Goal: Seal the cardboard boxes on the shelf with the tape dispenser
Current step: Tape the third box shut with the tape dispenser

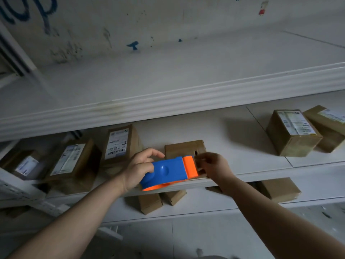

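A blue and orange tape dispenser point(168, 172) lies across a small cardboard box point(183, 148) near the front edge of the middle shelf point(242, 161). My left hand point(138, 169) grips the dispenser's blue body from the left. At the orange end, my right hand point(212, 167) has its fingertips curled and pinched; what they pinch is too small to make out. The dispenser and both hands hide most of the box's top.
Three labelled boxes point(119, 144) stand on the shelf to the left, and two more point(293, 131) sit at the right. Several plain boxes point(280, 189) rest on the lower shelf. A thick white upper shelf point(168, 101) overhangs close above.
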{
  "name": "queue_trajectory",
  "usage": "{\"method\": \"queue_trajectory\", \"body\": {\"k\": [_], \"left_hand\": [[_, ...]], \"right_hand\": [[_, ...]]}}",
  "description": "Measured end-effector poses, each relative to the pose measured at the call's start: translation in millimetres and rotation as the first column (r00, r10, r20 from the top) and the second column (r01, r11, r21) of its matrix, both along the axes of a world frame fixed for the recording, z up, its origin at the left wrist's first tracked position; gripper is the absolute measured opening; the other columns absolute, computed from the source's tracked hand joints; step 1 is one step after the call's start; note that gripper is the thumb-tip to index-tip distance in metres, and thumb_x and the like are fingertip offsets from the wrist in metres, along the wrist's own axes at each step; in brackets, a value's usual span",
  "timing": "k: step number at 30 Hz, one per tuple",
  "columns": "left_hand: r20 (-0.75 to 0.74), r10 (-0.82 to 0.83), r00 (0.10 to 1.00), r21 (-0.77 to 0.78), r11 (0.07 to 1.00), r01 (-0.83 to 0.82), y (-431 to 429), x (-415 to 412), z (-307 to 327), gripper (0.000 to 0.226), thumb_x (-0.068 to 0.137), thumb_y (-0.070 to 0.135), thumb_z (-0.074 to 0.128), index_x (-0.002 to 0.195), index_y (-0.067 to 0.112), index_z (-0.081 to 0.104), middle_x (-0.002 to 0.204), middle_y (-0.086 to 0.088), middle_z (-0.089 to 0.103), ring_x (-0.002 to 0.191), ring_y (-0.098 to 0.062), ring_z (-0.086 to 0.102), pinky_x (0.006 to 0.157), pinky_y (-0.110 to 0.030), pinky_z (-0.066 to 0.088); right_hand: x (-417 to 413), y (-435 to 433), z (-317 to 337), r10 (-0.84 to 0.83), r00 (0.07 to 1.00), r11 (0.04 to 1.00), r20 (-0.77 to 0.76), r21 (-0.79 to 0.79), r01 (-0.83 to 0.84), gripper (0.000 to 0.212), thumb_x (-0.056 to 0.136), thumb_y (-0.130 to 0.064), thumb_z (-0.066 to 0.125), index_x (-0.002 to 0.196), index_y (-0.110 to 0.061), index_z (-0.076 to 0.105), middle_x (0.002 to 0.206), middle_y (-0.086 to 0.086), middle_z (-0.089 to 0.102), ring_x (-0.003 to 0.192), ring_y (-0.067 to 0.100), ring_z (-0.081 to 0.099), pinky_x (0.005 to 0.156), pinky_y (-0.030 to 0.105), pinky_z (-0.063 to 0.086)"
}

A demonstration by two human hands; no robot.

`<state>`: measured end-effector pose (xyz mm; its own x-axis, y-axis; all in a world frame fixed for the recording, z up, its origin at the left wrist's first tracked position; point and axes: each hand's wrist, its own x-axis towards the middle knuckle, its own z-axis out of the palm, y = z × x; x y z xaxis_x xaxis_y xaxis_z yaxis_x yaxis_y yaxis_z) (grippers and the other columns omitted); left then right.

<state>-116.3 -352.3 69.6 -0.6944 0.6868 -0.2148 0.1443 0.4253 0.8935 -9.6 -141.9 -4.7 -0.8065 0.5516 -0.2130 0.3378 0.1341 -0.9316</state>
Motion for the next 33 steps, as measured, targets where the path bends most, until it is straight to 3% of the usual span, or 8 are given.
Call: {"method": "queue_trajectory", "body": {"k": [2,4,7,16,21,27,30,33], "left_hand": [[-0.003,0.017,1.0,0.009,1.0,-0.017,1.4,-2.5,-2.2,0.049,0.057,0.012,0.046,0.105,0.01,0.057,0.075,-0.023,0.054,0.067,-0.028,0.047,0.059,-0.029,0.034],[-0.009,0.032,0.999,0.009,0.999,-0.031,3.6,-4.5,-3.2,0.05,0.057,0.012,0.045,0.105,0.008,0.057,0.075,-0.022,0.055,0.067,-0.027,0.046,0.058,-0.029,0.033],[0.009,0.047,0.999,0.023,0.999,-0.047,6.9,-6.6,-5.1,0.052,0.056,0.012,0.045,0.106,0.005,0.057,0.078,-0.024,0.056,0.07,-0.027,0.047,0.059,-0.029,0.034],[0.022,0.013,1.0,0.062,0.998,-0.015,20.4,-9.6,-1.3,0.052,0.057,0.012,0.046,0.106,0.005,0.058,0.097,-0.035,0.06,0.078,-0.03,0.055,0.065,-0.03,0.039],[0.018,-0.02,1.0,0.071,0.997,0.019,32.3,-9.5,3.0,0.05,0.057,0.013,0.046,0.105,0.006,0.058,0.097,-0.029,0.064,0.077,-0.028,0.057,0.063,-0.028,0.041],[0.027,-0.034,0.999,0.085,0.996,0.032,40.3,-8.7,5.8,0.05,0.057,0.012,0.046,0.105,0.004,0.058,0.084,-0.017,0.067,0.069,-0.019,0.059,0.054,-0.021,0.044],[0.03,-0.04,0.999,0.088,0.995,0.038,44.3,-8.1,6.2,0.05,0.057,0.012,0.046,0.105,0.005,0.058,0.089,-0.018,0.068,0.071,-0.02,0.06,0.056,-0.021,0.045],[0.035,-0.065,0.997,0.085,0.994,0.061,46.9,-5.8,4.4,0.048,0.058,0.012,0.046,0.104,0.008,0.06,0.095,-0.019,0.068,0.078,-0.022,0.062,0.063,-0.026,0.046]], "right_hand": [[-3.3,3.0,-3.4,-0.053,0.998,0.861,0.033,0.508,0.029,0.036,0.086,-0.009,0.052,0.115,-0.028,0.064,0.107,-0.002,0.067,0.098,0.019,0.059,0.075,0.029,0.045],[-4.1,12.5,-8.3,0.06,0.971,0.688,0.23,0.696,-0.207,0.056,0.083,-0.01,0.052,0.134,-0.032,0.05,0.137,-0.001,0.046,0.121,0.024,0.041,0.091,0.035,0.041],[-3.8,20.7,-16.1,0.163,0.925,0.6,0.343,0.71,-0.369,0.057,0.088,-0.024,0.057,0.14,-0.037,0.04,0.151,-0.008,0.029,0.13,0.023,0.036,0.098,0.037,0.038],[8.6,48.2,-9.6,0.106,0.948,0.58,0.3,0.756,-0.304,0.048,0.09,-0.028,0.058,0.136,-0.04,0.046,0.139,-0.007,0.046,0.12,0.021,0.047,0.091,0.034,0.045],[5.3,38.7,-15.7,0.182,0.905,0.627,0.385,0.663,-0.409,0.055,0.087,-0.03,0.063,0.137,-0.033,0.039,0.142,0.002,0.029,0.115,0.029,0.049,0.088,0.036,0.047],[15.2,46.9,-16.8,0.092,0.93,0.652,0.357,0.684,-0.327,0.05,0.091,-0.029,0.057,0.137,-0.036,0.039,0.125,0.008,0.039,0.109,0.031,0.051,0.084,0.037,0.047],[24.0,58.9,-11.0,0.075,0.903,0.645,0.422,0.671,-0.367,0.057,0.089,-0.028,0.06,0.139,-0.042,0.036,0.133,0.005,0.038,0.113,0.029,0.051,0.086,0.037,0.047],[27.9,65.7,-2.0,0.002,0.984,0.736,0.176,0.666,-0.12,0.058,0.082,-0.008,0.059,0.132,-0.037,0.051,0.127,-0.005,0.052,0.103,0.018,0.058,0.077,0.03,0.049]]}}
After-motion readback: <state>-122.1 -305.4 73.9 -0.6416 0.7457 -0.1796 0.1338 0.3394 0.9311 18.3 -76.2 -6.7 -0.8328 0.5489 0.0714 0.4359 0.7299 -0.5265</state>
